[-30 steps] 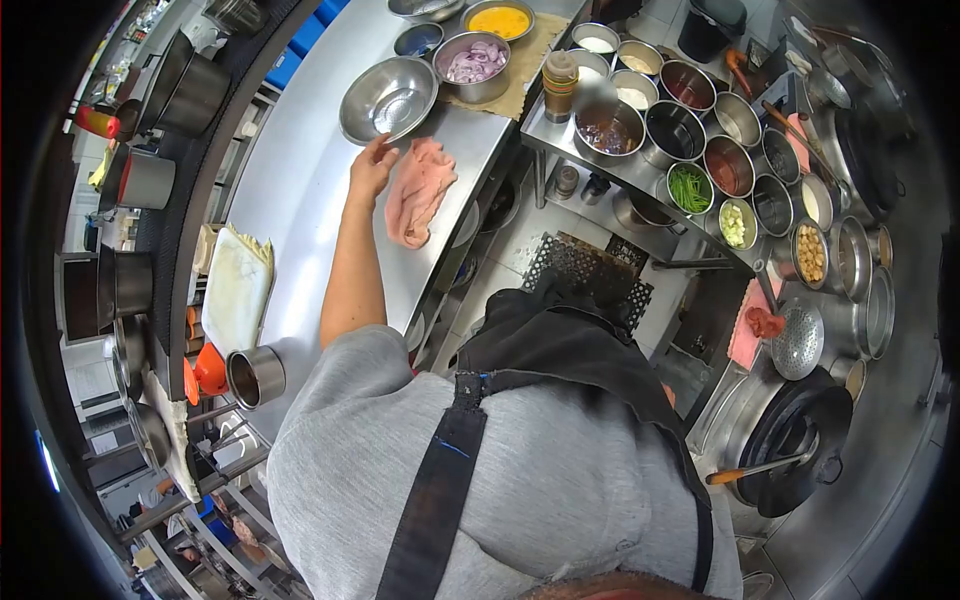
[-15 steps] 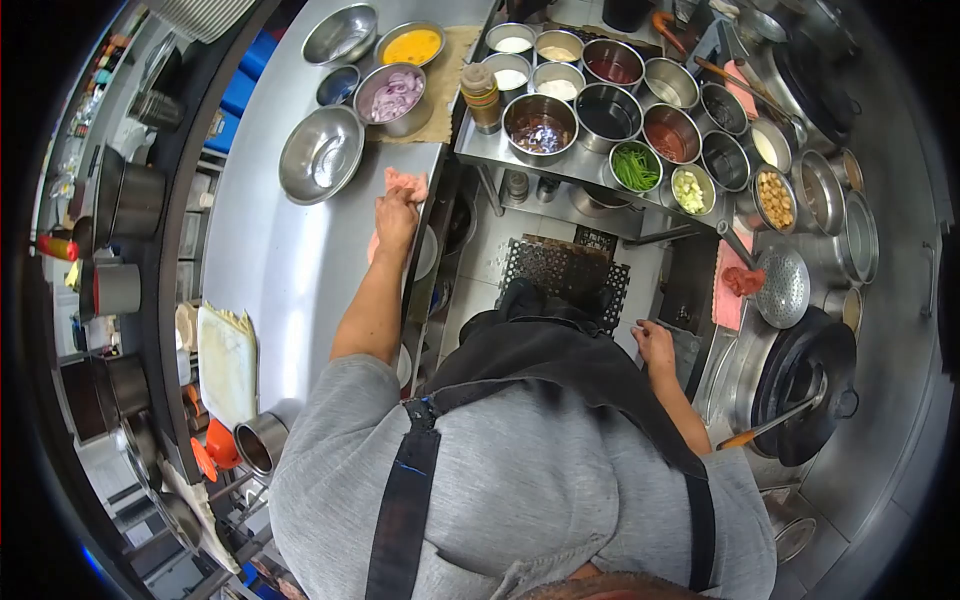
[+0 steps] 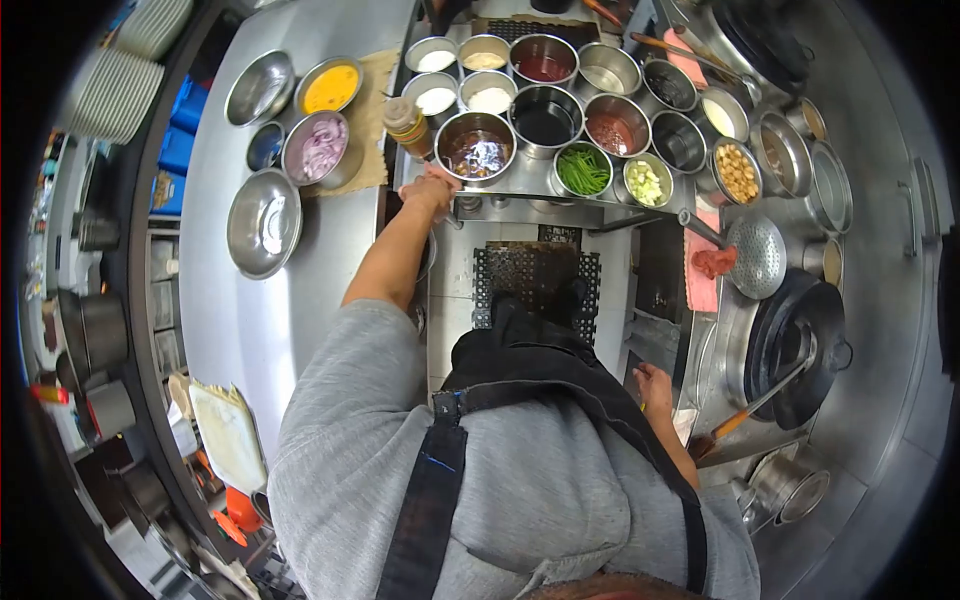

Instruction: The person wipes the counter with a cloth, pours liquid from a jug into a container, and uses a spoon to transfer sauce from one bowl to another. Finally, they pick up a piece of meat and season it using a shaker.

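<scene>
My left hand [image 3: 430, 194] is closed on a pink cloth [image 3: 443, 177] at the front left corner of the steel shelf that bears the ingredient pots. Just beyond the cloth stand a spice shaker [image 3: 406, 126] and a pot of dark sauce [image 3: 476, 150]. My right hand [image 3: 654, 388] hangs low beside the stove edge, its fingers loosely bent and apart, with nothing visible in them. Near it lies a wooden-handled ladle [image 3: 745, 414] across a black wok lid [image 3: 800, 345].
Bowls of sliced onion [image 3: 322, 148] and beaten egg [image 3: 331, 88] stand on the left counter [image 3: 240, 320] beside an empty steel bowl [image 3: 264, 224]. Pots of green beans [image 3: 583, 170] and diced vegetable [image 3: 648, 183] line the shelf's front. A perforated skimmer [image 3: 757, 257] rests at right.
My left hand has moved with the pink cloth from the left counter's edge to the shelf corner. The view has shifted, and my right hand has dropped a little lower with its fingers more bent.
</scene>
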A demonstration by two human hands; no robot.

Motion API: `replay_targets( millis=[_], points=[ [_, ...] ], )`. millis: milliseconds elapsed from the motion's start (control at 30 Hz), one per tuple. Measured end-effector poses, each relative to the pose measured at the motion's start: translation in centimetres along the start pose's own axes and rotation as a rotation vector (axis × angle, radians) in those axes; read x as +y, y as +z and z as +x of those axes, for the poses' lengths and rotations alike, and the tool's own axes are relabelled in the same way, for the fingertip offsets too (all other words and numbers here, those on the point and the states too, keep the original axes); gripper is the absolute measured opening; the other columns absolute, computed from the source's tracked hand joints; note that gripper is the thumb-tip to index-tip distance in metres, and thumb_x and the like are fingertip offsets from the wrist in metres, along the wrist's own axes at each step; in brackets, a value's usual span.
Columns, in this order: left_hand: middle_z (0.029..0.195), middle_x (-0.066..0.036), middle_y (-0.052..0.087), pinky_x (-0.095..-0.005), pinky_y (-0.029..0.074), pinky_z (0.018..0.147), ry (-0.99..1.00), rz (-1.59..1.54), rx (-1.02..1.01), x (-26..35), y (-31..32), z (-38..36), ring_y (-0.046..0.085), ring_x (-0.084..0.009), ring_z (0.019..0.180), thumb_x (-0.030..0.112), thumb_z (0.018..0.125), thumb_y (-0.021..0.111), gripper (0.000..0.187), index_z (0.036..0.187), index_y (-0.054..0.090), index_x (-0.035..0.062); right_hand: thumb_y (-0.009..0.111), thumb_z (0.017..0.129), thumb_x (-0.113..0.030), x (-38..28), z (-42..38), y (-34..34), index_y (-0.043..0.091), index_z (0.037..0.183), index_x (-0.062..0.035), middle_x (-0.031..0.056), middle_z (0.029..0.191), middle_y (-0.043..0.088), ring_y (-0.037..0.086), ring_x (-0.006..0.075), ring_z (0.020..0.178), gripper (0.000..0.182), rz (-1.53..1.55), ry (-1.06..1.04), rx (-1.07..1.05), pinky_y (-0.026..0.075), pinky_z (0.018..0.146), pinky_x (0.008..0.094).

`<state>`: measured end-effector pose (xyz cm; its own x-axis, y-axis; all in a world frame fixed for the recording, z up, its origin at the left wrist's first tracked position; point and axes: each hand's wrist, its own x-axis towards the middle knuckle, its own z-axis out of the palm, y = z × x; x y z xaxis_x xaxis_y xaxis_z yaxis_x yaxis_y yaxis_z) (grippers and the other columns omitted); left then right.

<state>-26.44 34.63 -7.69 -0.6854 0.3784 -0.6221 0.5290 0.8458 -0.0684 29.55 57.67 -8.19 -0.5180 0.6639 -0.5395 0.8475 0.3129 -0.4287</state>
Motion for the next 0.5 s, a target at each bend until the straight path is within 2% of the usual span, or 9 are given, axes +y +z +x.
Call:
replay_targets(
  millis=[67,100,200,333,400,433,467,500],
  points=[
    [0.127,-0.005,0.059,-0.0522,0.043,0.097,-0.07,-0.023,-0.149,0.1,-0.6,0.2,0.048,-0.0255,0.127,0.029,0.08,0.068,0.045,0.123,0.059,0.0213,0.067,0.082,-0.023,1.4,-1.3,0.3,0.067,0.107,-0.0006,0.0208,0.092,0.069,0.067,0.0328,0.088,0.033,-0.055,0.04,0.003,0.051,0.08,0.0392],
    [0.126,-0.005,0.059,-0.0513,0.045,0.095,-0.06,-0.037,-0.102,0.1,-0.1,0.4,0.049,-0.0249,0.125,0.021,0.078,0.068,0.042,0.119,0.061,0.019,0.067,0.081,-0.026,1.6,-1.4,0.3,0.068,0.108,-0.0035,0.0196,0.092,0.069,0.066,0.0346,0.089,0.035,-0.117,0.052,0.007,0.05,0.082,0.0415],
    [0.133,-0.004,0.053,-0.0523,0.046,0.089,-0.079,0.014,-0.144,-0.2,1.0,2.4,0.049,-0.0207,0.126,0.017,0.079,0.067,0.046,0.124,0.059,0.0182,0.068,0.081,-0.026,2.0,-2.0,0.8,0.068,0.108,-0.0034,0.0204,0.093,0.068,0.066,0.0348,0.09,0.035,-0.185,0.026,-0.009,0.05,0.082,0.0416],
    [0.136,-0.005,0.05,-0.0539,0.048,0.088,-0.094,0.012,-0.126,-0.1,-1.5,0.2,0.047,-0.0232,0.128,0.017,0.083,0.066,0.048,0.129,0.055,0.0207,0.065,0.084,-0.02,-0.3,-1.0,0.2,0.066,0.108,0.001,0.0211,0.094,0.069,0.068,0.032,0.09,0.032,-0.15,-0.062,-0.041,0.052,0.079,0.0368],
    [0.141,-0.007,0.045,-0.057,0.048,0.086,-0.019,0.226,-0.146,-0.6,-2.8,-1.0,0.046,-0.0267,0.128,0.022,0.088,0.061,0.046,0.133,0.051,0.0239,0.065,0.084,-0.02,-1.6,-0.2,-0.5,0.066,0.109,0.0006,0.0211,0.096,0.069,0.068,0.0315,0.091,0.032,-0.089,-0.044,0.003,0.052,0.08,0.0366],
    [0.142,-0.008,0.043,-0.0594,0.047,0.086,-0.016,0.224,-0.156,-1.5,-1.7,0.4,0.047,-0.0295,0.128,0.027,0.091,0.057,0.044,0.134,0.05,0.0218,0.068,0.079,-0.027,-0.4,0.7,0.2,0.068,0.109,-0.0046,0.021,0.087,0.067,0.066,0.034,0.084,0.037,0.002,-0.059,0.062,0.049,0.078,0.0418],
    [0.144,-0.008,0.041,-0.0603,0.047,0.086,-0.088,0.136,-0.112,-3.0,1.2,3.8,0.048,-0.0297,0.126,0.033,0.093,0.052,0.045,0.136,0.049,0.0181,0.068,0.079,-0.027,-0.4,0.8,0.2,0.068,0.109,-0.0046,0.021,0.087,0.067,0.066,0.034,0.084,0.037,0.012,-0.044,0.07,0.049,0.078,0.0418],
    [0.144,-0.008,0.041,-0.0606,0.046,0.086,-0.124,0.17,-0.105,-2.9,1.8,3.8,0.049,-0.0299,0.125,0.034,0.094,0.049,0.046,0.136,0.048,0.0165,0.068,0.079,-0.027,-0.7,1.2,-0.1,0.068,0.109,-0.0049,0.0205,0.087,0.067,0.065,0.0341,0.084,0.037,0.017,-0.034,0.059,0.049,0.078,0.0416]
  ],
)
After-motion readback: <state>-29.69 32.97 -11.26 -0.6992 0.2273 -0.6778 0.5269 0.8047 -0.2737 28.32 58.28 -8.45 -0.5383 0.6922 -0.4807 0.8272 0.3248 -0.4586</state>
